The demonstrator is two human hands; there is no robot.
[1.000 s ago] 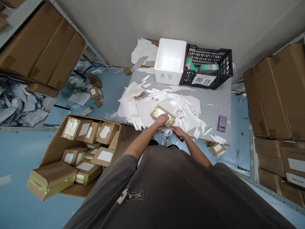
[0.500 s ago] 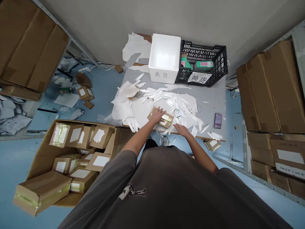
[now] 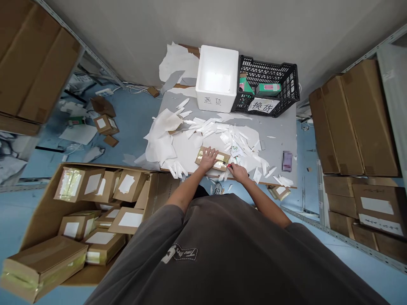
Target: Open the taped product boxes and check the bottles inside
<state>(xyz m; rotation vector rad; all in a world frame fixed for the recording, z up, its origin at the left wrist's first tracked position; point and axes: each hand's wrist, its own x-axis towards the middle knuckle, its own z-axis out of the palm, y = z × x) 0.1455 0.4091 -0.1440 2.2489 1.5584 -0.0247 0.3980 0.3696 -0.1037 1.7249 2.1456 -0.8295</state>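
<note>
A small taped cardboard box lies at the near edge of the table, with a white label on top. My left hand rests across its left part, fingers spread and pressing down on it. At the box's right end, my right hand is closed around a small red-and-black utility knife, its tip against the box. The blade itself is too small to make out. Torn white paper strips lie around and behind the box.
Behind stand a white foam bin and a black crate holding green boxes. A large carton of taped parcels is at my left. Stacked cartons stand on the right, and a blurred purple item lies on the table.
My right hand has come up to the box's right end, and the red-and-black knife now shows at the box. The left hand stays on the box; the whole view has shifted slightly.
</note>
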